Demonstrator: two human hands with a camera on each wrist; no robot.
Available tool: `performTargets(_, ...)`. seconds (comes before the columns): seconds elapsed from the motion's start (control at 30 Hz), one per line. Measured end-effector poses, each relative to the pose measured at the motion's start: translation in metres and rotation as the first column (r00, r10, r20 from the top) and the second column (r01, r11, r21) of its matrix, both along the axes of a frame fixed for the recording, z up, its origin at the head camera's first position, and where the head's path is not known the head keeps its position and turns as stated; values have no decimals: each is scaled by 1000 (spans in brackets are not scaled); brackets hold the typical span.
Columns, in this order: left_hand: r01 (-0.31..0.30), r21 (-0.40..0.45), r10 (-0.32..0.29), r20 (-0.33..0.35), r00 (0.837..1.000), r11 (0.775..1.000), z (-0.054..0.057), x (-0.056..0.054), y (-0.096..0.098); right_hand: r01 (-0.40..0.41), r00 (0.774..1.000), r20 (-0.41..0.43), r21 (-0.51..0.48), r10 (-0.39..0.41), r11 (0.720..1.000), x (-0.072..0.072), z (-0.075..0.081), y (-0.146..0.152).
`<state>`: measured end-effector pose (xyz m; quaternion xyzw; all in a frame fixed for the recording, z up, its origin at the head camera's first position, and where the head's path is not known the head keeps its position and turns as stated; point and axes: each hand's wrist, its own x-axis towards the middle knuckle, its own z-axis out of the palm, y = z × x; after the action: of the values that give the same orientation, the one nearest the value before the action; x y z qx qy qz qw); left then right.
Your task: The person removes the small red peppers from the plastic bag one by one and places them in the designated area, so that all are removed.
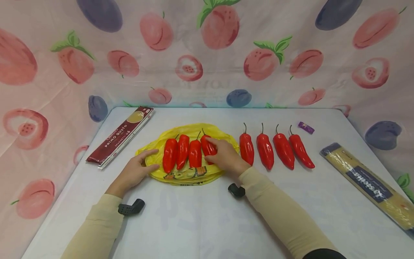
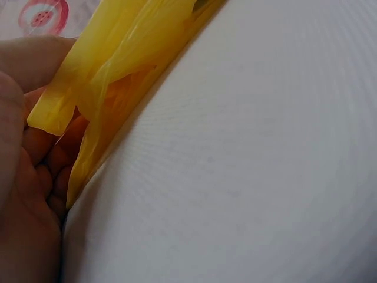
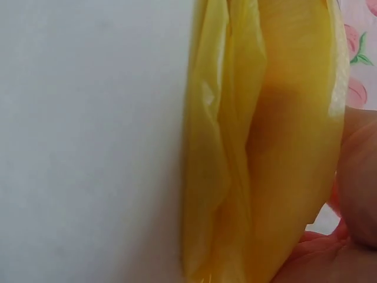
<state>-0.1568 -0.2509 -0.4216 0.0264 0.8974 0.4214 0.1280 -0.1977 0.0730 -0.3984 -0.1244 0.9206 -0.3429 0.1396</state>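
Several glossy red peppers (image 1: 182, 151) with dark stems lie side by side on a flattened yellow plastic bag (image 1: 181, 180). My right hand (image 1: 224, 156) pinches the rightmost of these peppers (image 1: 208, 146) between thumb and fingers. At the bag's left edge is my left hand (image 1: 134, 173), its thumb and index finger spread apart and touching the plastic. In the left wrist view, folds of the yellow bag (image 2: 126, 65) lie between that thumb and the fingers. Raised bag folds (image 3: 283, 141) hide most of the right hand (image 3: 359, 183) in the right wrist view.
To the right of the bag, several more red peppers (image 1: 265, 151) stand in a row on the white table (image 1: 194, 223). A small purple packet (image 1: 306, 127) lies behind them. Spaghetti packs flank the table: a maroon one (image 1: 121, 136) left, a yellow-and-blue one (image 1: 368, 183) right.
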Motion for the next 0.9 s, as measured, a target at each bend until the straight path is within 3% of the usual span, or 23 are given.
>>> performTargets(0.27, 6, -2, -6, -10, 1000, 1000, -1, 0, 0, -85, 996, 12, 66, 84, 994, 0, 3, 1)
performTargets(0.53, 5, 1, -5, -1, 1000, 1000, -1, 0, 0, 12, 1000, 8, -51, -12, 999, 2, 4, 3)
performTargets(0.9, 0, 13, 0, -16, 1000, 1000, -1, 1, 0, 60, 996, -51, -133, -67, 989, 1, 28, 13)
